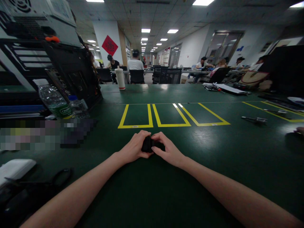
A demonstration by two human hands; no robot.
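Between my two hands is a small black boxy object (146, 144), low over the green table (152, 190); its exact kind cannot be made out. My left hand (135, 145) wraps round its left side, thumb below and fingers above. On the right side, the thumb and fingertips of my right hand (167, 148) pinch at the object's edge, with a dark gap inside the curl of the fingers. Just beyond my hands, yellow tape outlines (135, 127) mark the tabletop.
At left stand a computer case (78, 76) and a plastic bottle (53, 98). Black scissors (63, 177) lie near left. A white tumbler (120, 79) stands at the far edge. Metal tools (255, 120) lie right, close to another person's hand (299, 130). Several people sit beyond.
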